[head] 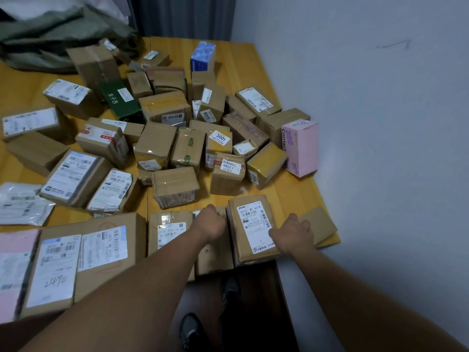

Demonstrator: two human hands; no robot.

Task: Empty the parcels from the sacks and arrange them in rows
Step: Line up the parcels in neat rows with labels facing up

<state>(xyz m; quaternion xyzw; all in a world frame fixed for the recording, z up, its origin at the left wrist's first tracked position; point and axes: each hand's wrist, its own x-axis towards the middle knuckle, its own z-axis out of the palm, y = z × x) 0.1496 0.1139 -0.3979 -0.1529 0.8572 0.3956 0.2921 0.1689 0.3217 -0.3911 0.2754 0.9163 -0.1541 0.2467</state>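
Wooden table [288, 196] heaped with parcels [154, 146], sacks [50, 29] behind, left grip [209, 222] clutching plain parcel [215, 255], right grip [294, 233] clutching labelled parcel [251, 224]

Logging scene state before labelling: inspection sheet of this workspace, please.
Surface: wooden table, mostly covered.
Job's things: cardboard parcels heaped mid-table; some in a row along the near edge; green sacks crumpled far left.
Clutter: nothing seen.
Hands: left hand on a plain brown parcel; right hand at the right edge of the labelled parcel; grips hidden.
Cables: nothing seen.
Surroundings: white wall right, dark curtain behind.
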